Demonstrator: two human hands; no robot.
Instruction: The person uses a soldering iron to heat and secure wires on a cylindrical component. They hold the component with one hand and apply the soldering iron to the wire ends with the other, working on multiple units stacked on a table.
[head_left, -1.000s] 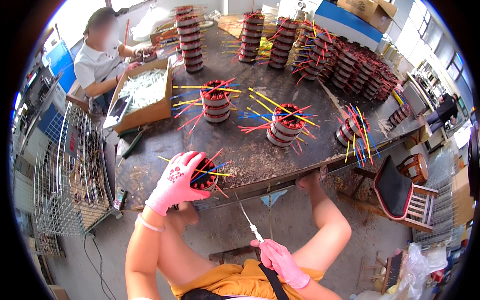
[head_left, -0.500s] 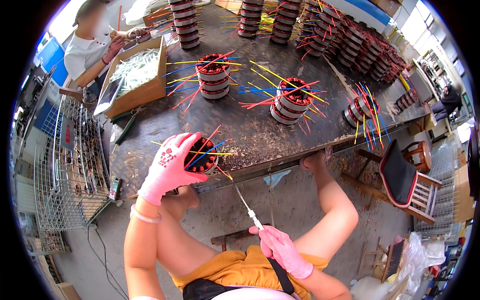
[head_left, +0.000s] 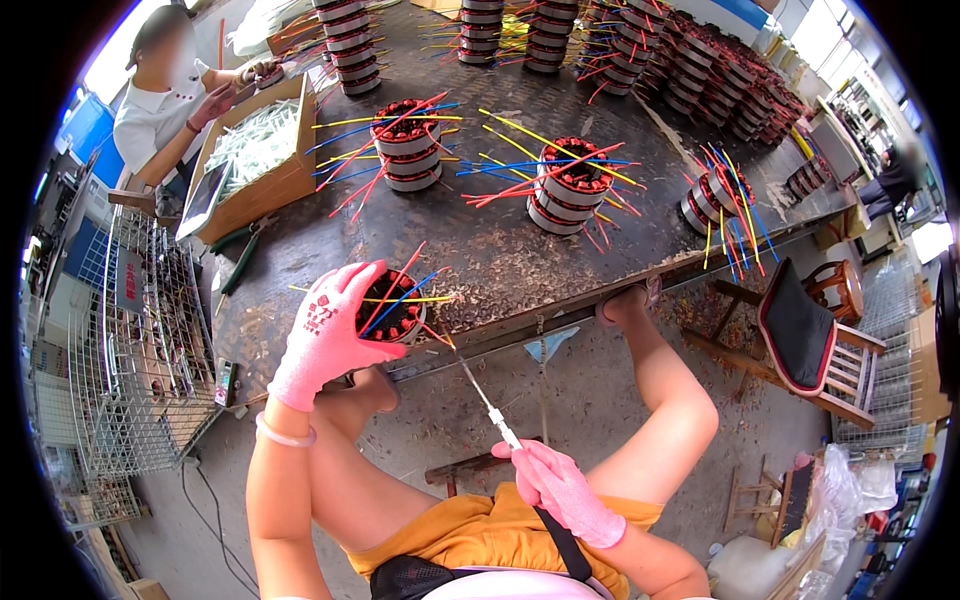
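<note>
Stator (head_left: 404,318) gripped in my half-curled left hand (head_left: 325,325); slender rod (head_left: 502,424) pinched in my right hand (head_left: 560,488), best aligned with the lead wire (head_left: 437,335).

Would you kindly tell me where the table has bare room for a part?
Bare tabletop lies between the wound core that the left hand grips and the short middle stack; another patch sits between that stack and the tilted stack to its right. The far side is crowded with tall stacks.

From the head, close by the table's (head_left: 470,265) near edge, a wide view is aimed down and across it; the lap (head_left: 480,528) is caught before it.
</note>
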